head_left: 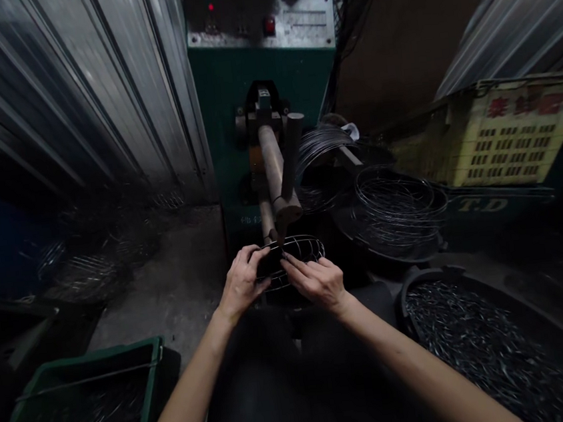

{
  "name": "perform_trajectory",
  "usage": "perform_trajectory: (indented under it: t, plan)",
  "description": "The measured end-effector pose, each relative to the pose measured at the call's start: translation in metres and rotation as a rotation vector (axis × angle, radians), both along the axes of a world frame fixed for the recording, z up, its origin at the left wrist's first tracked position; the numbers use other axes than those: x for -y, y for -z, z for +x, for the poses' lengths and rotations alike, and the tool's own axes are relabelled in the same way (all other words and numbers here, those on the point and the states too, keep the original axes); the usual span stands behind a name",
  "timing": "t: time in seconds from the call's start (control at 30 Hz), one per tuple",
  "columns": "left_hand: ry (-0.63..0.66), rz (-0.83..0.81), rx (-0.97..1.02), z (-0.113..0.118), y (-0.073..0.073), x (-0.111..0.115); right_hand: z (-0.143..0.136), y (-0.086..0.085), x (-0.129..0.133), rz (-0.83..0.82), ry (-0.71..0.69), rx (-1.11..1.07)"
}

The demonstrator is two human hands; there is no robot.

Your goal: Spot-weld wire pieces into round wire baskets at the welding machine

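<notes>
A round wire basket [307, 240] with thin metal bars sits at the lower end of a spot welder [277, 171], around its electrode tips. My left hand [241, 279] grips the left side of the basket, thumb and fingers closed on its rim wires. My right hand [316, 280] is closed in a pinch, its fingertips inside the basket's outline right beside the electrode tip [281, 232]. What those fingertips pinch is too small and dark to make out.
Wire hoops [396, 202] are stacked at right, below a wire coil [322, 146]. A black tub [414, 279] holds many small metal pieces. A green crate [158, 351] with wire parts stands lower left. A yellow crate [507, 154] is at right; corrugated metal [96, 76] rises behind.
</notes>
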State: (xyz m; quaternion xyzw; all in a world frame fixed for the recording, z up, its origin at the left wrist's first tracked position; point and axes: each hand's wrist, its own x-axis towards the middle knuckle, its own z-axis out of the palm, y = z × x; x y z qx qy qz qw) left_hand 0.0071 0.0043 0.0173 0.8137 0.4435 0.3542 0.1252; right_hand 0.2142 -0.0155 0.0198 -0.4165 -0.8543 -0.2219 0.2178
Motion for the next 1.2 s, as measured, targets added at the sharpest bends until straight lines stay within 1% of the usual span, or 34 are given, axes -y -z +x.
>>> perform_trajectory:
  t: [0.13,0.23,0.4,0.5,0.57,0.6,0.63,0.67,0.7,0.73,0.77,0.8,0.83,0.87,0.9,0.93,0.97,1.03,1.1,1.2]
  plan:
    - [-0.002,0.006,-0.011,0.0,0.005,-0.003,0.0,0.003,-0.002,0.048,0.006,0.022]
    - [-0.019,0.022,-0.031,-0.002,0.006,-0.005,0.0,0.004,-0.003,0.081,-0.004,0.03]
    - [0.012,0.095,-0.067,-0.005,0.0,0.0,-0.009,0.003,-0.005,-0.013,0.028,-0.009]
    - [0.018,0.09,-0.05,-0.008,-0.001,0.005,-0.01,-0.003,0.0,-0.079,0.041,-0.055]
    - [0.008,0.047,-0.012,-0.011,0.002,0.005,0.001,-0.008,0.014,-0.134,0.06,-0.141]
    - [0.0,0.024,0.015,-0.012,0.004,0.005,0.013,-0.01,0.024,-0.16,0.094,-0.206]
    - [-0.006,0.003,0.043,-0.013,0.008,0.004,0.029,-0.01,0.038,-0.183,0.157,-0.282]
    - [-0.012,-0.013,0.073,-0.014,0.012,0.003,0.049,-0.008,0.053,-0.208,0.254,-0.36]
    - [-0.017,-0.022,0.106,-0.015,0.016,0.003,0.073,-0.003,0.069,-0.229,0.389,-0.435]
    - [-0.022,-0.024,0.136,-0.016,0.019,0.002,0.1,0.005,0.086,-0.254,0.562,-0.498]
    - [-0.024,-0.023,0.16,-0.016,0.023,0.002,0.129,0.015,0.102,-0.3,0.776,-0.521]
    - [-0.024,-0.015,0.18,-0.016,0.026,0.003,0.157,0.028,0.117,-0.382,0.98,-0.491]
    - [-0.024,-0.006,0.196,-0.016,0.029,0.004,0.184,0.042,0.132,-0.537,1.098,-0.43]
    - [-0.015,0.0,0.204,-0.015,0.031,0.005,0.207,0.058,0.146,-0.706,1.155,-0.385]
    - [0.002,0.001,0.211,-0.015,0.033,0.008,0.224,0.074,0.158,-0.858,1.189,-0.378]
    - [0.025,-0.008,0.221,-0.014,0.033,0.011,0.237,0.089,0.17,-0.961,1.177,-0.388]
    - [0.049,-0.03,0.235,-0.012,0.033,0.014,0.244,0.101,0.18,-1.025,1.15,-0.408]
    - [0.083,-0.107,0.266,-0.01,0.03,0.023,0.249,0.117,0.193,-1.053,1.083,-0.461]
    - [0.099,-0.203,0.276,-0.006,0.027,0.032,0.248,0.122,0.199,-1.033,1.051,-0.494]
    - [0.112,-0.347,0.248,0.003,0.024,0.046,0.249,0.119,0.201,-1.03,1.08,-0.491]
